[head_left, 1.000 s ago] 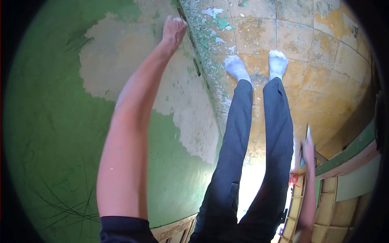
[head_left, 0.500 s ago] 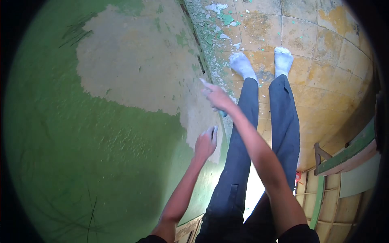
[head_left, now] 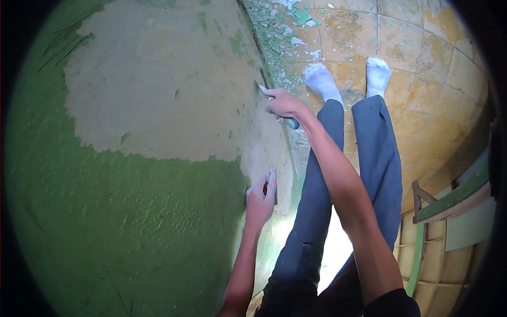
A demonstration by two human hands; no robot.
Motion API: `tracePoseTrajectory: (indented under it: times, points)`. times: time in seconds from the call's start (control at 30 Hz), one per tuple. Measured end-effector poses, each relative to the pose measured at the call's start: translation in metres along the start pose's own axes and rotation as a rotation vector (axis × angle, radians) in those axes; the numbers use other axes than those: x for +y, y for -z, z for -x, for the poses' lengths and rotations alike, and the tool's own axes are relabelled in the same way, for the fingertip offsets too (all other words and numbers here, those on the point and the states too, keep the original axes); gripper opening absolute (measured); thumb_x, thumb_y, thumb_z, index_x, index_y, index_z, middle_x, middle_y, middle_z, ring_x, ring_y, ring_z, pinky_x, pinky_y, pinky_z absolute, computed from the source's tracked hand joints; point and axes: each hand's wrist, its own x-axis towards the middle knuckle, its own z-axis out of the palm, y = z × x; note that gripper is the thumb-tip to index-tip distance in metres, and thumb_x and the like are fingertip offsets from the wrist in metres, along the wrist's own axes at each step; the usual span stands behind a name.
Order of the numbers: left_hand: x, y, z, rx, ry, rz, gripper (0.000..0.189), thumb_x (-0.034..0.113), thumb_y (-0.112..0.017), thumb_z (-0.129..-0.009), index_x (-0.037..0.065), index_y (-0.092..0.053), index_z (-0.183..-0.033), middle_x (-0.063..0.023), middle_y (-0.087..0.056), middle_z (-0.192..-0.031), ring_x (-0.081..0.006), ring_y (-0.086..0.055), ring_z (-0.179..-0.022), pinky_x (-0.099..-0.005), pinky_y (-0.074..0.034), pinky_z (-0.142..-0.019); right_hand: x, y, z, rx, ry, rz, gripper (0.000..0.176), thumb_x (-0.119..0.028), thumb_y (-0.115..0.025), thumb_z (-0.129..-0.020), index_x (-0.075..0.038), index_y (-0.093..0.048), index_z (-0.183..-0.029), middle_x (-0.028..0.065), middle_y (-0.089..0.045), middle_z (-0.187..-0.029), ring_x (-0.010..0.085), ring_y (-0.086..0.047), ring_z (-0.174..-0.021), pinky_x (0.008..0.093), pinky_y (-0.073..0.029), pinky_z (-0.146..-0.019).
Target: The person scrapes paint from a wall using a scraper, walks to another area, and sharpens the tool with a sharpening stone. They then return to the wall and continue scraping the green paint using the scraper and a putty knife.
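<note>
My right hand (head_left: 285, 104) is closed around a scraper whose teal handle end (head_left: 291, 123) sticks out below the palm. Its index finger stretches along the tool toward the bare strip of wall near the floor edge; most of the blade is hidden. Lower in view, my left hand (head_left: 260, 203) rests against the wall, its fingers closed on a thin, dark-edged flat piece (head_left: 275, 196), mostly covered by the hand. Both hands are at the green wall (head_left: 158, 211), beside a large greyish patch (head_left: 153, 79) where the paint is off. White dust coats the fingertips.
Paint flakes (head_left: 277, 39) lie along the foot of the wall on the yellowish tiled floor (head_left: 348, 37). My feet in white socks (head_left: 322, 82) stand close to them. A green-edged wooden ledge (head_left: 457, 195) juts in at the right.
My right hand has moved slightly up, its scraper handle showing more clearly. My left hand has shifted down and left, now flatter against the wall. The view has turned a little.
</note>
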Motion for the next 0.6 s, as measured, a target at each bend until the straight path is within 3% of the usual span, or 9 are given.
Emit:
tracePoseTrajectory:
  times: [0.17, 0.27, 0.47, 0.6]
  points:
    - [0.0, -0.004, -0.003, 0.033, -0.006, 0.031, 0.029, 0.024, -0.055, -0.098, -0.003, -0.056, -0.085, -0.0199, -0.052, -0.065, -0.0323, -0.05, -0.057, -0.0418, -0.041, -0.059, -0.015, -0.013, 0.046, -0.082, 0.008, -0.012, 0.078, -0.001, -0.053, -0.079, -0.018, -0.033, -0.153, 0.0001, -0.045, -0.066, 0.0098, -0.046, -0.049, 0.028, -0.042, -0.044]
    - [-0.005, -0.004, 0.001, 0.024, -0.011, 0.014, 0.029, 0.023, -0.054, -0.098, -0.003, -0.056, -0.085, -0.02, -0.052, -0.065, -0.033, -0.051, -0.057, -0.0424, -0.04, -0.058, -0.012, -0.001, 0.005, 0.03, -0.028, 0.009, 0.079, -0.002, -0.054, -0.078, -0.019, -0.033, -0.153, 0.0002, -0.045, -0.066, 0.0098, -0.046, -0.049, 0.0278, -0.042, -0.044]
    - [-0.002, -0.006, -0.008, 0.065, -0.042, 0.031, 0.027, 0.022, -0.053, -0.098, -0.003, -0.057, -0.086, -0.0199, -0.053, -0.065, -0.0334, -0.051, -0.057, -0.0426, -0.041, -0.058, -0.014, -0.004, 0.037, -0.104, -0.049, 0.03, 0.078, -0.004, -0.055, -0.08, -0.024, -0.034, -0.153, 0.0013, -0.047, -0.068, 0.0101, -0.046, -0.051, 0.028, -0.043, -0.044]
    - [-0.008, -0.01, -0.007, 0.033, -0.024, 0.011, 0.026, 0.021, -0.053, -0.098, -0.002, -0.057, -0.087, -0.0191, -0.053, -0.066, -0.0322, -0.051, -0.057, -0.0417, -0.041, -0.058, -0.009, 0.005, 0.009, -0.041, -0.036, 0.023, 0.078, -0.004, -0.055, -0.08, -0.025, -0.034, -0.153, 0.0014, -0.046, -0.067, 0.0103, -0.046, -0.051, 0.0282, -0.043, -0.044]
